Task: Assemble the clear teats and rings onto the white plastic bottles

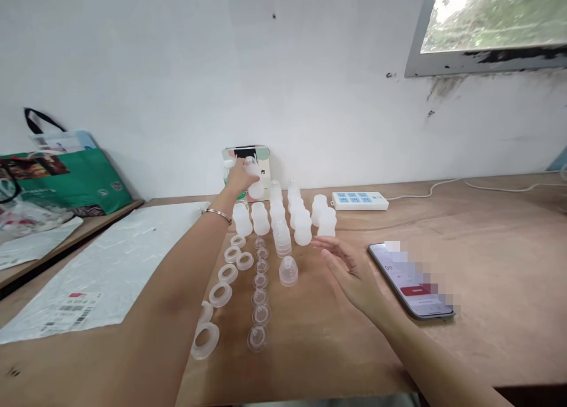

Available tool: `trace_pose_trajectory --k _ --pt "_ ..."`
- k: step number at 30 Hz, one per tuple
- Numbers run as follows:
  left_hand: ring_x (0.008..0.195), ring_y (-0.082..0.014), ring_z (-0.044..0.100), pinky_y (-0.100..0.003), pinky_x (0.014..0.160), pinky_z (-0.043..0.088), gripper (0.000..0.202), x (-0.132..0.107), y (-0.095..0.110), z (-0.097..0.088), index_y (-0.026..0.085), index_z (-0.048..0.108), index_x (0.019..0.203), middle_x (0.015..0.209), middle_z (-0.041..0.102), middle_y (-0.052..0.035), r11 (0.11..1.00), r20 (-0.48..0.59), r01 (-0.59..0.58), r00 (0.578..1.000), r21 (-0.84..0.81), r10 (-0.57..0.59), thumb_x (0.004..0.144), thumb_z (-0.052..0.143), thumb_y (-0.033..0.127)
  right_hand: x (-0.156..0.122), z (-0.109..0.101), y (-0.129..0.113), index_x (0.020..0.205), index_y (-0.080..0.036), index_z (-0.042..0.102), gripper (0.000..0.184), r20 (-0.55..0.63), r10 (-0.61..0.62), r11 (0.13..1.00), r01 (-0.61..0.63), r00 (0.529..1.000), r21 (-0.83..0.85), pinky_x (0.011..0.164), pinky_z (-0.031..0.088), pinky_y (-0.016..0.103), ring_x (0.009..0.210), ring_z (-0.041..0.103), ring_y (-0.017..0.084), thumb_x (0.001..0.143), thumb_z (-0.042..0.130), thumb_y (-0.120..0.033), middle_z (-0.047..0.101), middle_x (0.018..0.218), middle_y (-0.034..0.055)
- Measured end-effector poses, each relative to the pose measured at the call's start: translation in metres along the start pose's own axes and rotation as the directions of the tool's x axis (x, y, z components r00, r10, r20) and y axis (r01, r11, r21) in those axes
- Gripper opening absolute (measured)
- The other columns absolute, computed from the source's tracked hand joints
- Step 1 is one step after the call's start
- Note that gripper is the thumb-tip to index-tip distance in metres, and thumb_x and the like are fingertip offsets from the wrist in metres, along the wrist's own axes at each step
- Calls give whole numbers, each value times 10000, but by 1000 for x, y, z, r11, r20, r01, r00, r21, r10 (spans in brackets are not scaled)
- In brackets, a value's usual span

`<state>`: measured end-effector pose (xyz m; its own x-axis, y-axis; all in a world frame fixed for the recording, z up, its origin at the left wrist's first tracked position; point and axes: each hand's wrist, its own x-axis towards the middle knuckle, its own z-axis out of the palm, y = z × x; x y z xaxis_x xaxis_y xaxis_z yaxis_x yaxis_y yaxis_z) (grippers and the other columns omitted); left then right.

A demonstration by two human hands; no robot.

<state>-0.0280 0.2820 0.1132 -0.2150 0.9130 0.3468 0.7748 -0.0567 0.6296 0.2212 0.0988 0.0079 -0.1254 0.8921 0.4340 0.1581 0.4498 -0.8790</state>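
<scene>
Just above and left of the frame's centre, your left grip [240, 178] was closed around a frosted bottle [253, 169]; handling it seemed the step in hand. Your right grip [349, 272], right of centre, was open with its fingertips near the standing bottles [303, 227]. The next move seemingly called for keeping the held bottle clear of those.

Window [496, 18]: upper right, partly in view, blurred greenery outside
Window frame [443, 64]: grey, black patch along the lower bar
Wall [177, 70]: white, scuffed, 2 small dark marks below the window's level
Stain [445, 87]: brownish, just under the frame
Table [328, 360]: brown, wooden top, meeting the wall
Left ledge [91, 225]: wooden, dark-edged
Light: daylight, brightest at the pane's upper left
</scene>
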Motion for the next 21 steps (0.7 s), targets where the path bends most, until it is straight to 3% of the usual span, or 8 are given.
trace_pose_trajectory --k 3,5,8,12,14,17,21 --pt "1046 -295 565 -369 857 470 581 14 -12 20 99 481 1156 1118 587 -145 993 84 52 995 103 -60 636 733 156 0 -1 -2 1074 -252 595 228 5 3 1000 -3 1000 -3 928 470 393 1061 614 207 877 498 -311 690 1084 51" --pt "1018 -262 578 -380 839 488 491 20 -22 30 108 504 1156 1131 581 -130 984 142 85 984 158 -107 720 703 212 0 -1 -2 1069 -248 596 224 5 5 1000 -5 1000 -8 922 471 385 1048 618 204 876 497 -303 692 1073 50" --pt "988 -212 587 -407 821 509 335 27 -35 39 145 525 1161 1155 568 -92 971 214 114 964 210 -160 866 553 302 0 -1 -3 1061 -251 598 219 3 5 1000 -5 1000 -3 908 476 378 1038 620 204 876 495 -308 693 1059 48" --pt "979 -203 589 -411 817 513 318 32 -45 45 149 528 1161 1153 568 -88 966 271 123 945 226 -184 885 523 306 0 -2 -2 1069 -259 594 220 10 -18 1000 18 1000 -3 918 468 380 1049 610 200 880 492 -308 686 1067 47" --pt "943 -202 604 -363 770 523 384 32 -47 47 129 509 1168 1140 577 -104 967 286 123 940 221 -185 835 598 297 0 -2 -1 1058 -258 598 214 4 -27 1000 27 1000 0 915 469 385 1042 613 202 877 494 -306 689 1059 48" --pt "887 -221 630 -268 649 500 679 31 -48 47 91 452 1185 1132 593 -160 970 297 123 937 210 -183 620 790 254 1 -2 0 1041 -252 603 206 3 -19 1000 19 1000 -2 907 473 385 1030 618 204 875 493 -306 694 1042 49" --pt "862 -249 643 -263 621 480 819 29 -45 41 91 438 1176 1068 630 -177 975 297 119 939 189 -172 475 843 215 1 0 0 1029 -254 604 202 8 14 1000 -14 1000 -6 886 478 382 1032 613 212 875 489 -315 690 1042 47"
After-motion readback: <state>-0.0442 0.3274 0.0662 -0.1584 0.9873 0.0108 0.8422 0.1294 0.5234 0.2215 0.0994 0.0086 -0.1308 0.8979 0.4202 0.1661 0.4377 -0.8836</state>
